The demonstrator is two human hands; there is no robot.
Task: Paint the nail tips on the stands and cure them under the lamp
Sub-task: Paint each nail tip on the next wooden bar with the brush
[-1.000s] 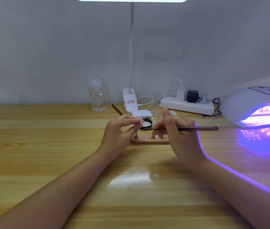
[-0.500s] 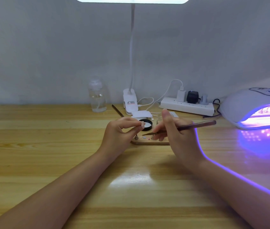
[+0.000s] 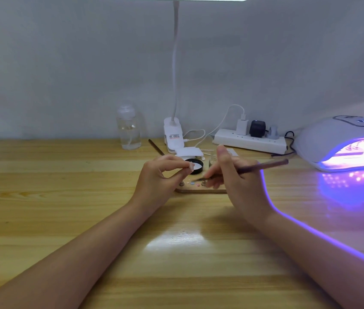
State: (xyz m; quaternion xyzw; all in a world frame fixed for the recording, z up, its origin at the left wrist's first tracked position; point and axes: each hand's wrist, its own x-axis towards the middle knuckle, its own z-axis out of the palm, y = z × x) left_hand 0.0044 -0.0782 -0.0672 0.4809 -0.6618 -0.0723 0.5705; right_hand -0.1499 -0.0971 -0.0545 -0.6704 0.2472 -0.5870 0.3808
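A small wooden base (image 3: pixel 201 190) lies mid-table with small stands and coloured dots of paint on top. My left hand (image 3: pixel 161 177) hovers over its left end and pinches a pale nail tip (image 3: pixel 191 167) between thumb and forefinger. My right hand (image 3: pixel 236 181) grips a thin dark brush (image 3: pixel 263 167), whose tip points down-left at the dots on the base. The white curing lamp (image 3: pixel 341 141) stands at the far right, lit violet inside.
A black jar lid (image 3: pixel 196 166) and a small glass jar (image 3: pixel 212 160) sit just behind the base. Further back stand a clear bottle (image 3: pixel 129 128), a clip desk lamp (image 3: pixel 173 137), a power strip (image 3: pixel 250 141) with cables, and a spare brush (image 3: pixel 156 147).
The brush has tilted: its tip dropped from near the held nail tip down to the paint dots on the base. My left hand stayed almost still.
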